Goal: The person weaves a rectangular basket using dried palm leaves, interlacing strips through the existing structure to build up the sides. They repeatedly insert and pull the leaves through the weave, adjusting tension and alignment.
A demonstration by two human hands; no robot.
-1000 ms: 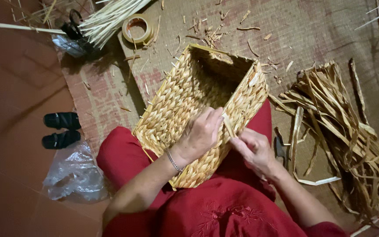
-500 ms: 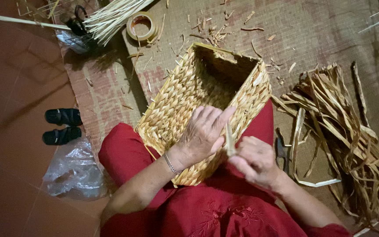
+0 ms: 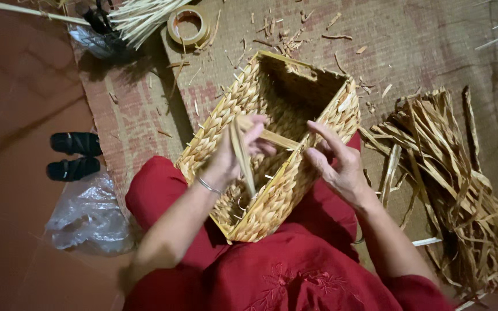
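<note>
I see the rectangular woven straw basket (image 3: 272, 155) tilted on the red-clothed lap, mouth toward twelve o'clock. My left hand (image 3: 234, 152) pinches a flat pale fibre strip (image 3: 242, 155) shut between its fingers, while my right hand (image 3: 335, 161), at three o'clock of it, has fingers spread, seemingly touching the rim. To weave well, I judge the strip should stay taut and flat against the wall while the right hand steadies the basket.

Rectangular woven straw basket (image 3: 272, 144) resting on the lap of a person in red clothing. Left hand (image 3: 237, 151) pinches a flat pale straw strip (image 3: 242, 155); right hand (image 3: 332, 160), fingers spread, touches the basket's rim. Loose dried straw pile (image 3: 451, 178) lies on the mat at right.
</note>
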